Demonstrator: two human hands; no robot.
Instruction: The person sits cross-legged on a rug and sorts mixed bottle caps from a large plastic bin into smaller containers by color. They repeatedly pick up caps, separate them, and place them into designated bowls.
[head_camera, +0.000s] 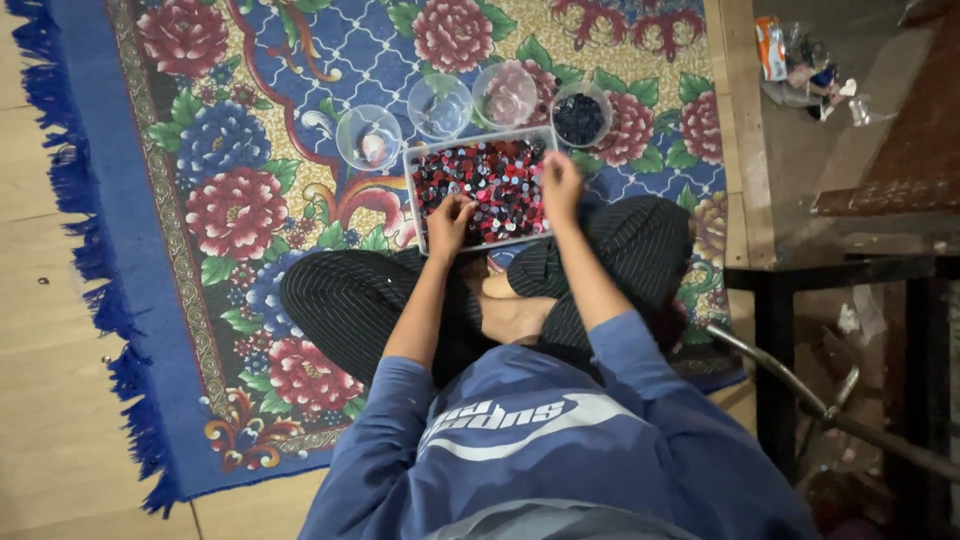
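Nearest to me I see a blue sweatshirt (540, 440) with a white design on the chest, its sleeves pushed up, and below it crossed legs in dark pinstriped trousers (350, 300) resting on a floral rug (230, 200) with a blue fringed border. The rug lies on a pale wooden floor (50, 350).

Both forearms reach away from me to a shallow rectangular tray (412, 200) that sits on the rug just beyond the knees. The tray is filled with a heap of small red, black and white pieces (490, 175), too small for me to tell their exact kind. My left hand (450, 220) rests on the near edge of the heap with its fingers curled down into the pieces; I cannot tell whether it is pinching one. My right hand (560, 185) lies over the right part of the heap, fingers bent among the pieces, and I cannot tell there either whether anything is held.

Just past the tray stand four round clear bowls in an arc. The leftmost bowl (368, 138) holds a little pale and red stuff, the next two (438, 105) (505, 95) look nearly bare, and the rightmost bowl (580, 118) holds dark pieces.

At the far right, dark furniture legs (770, 330) stand off the rug, with some plastic wrappers (800, 60) farther back.
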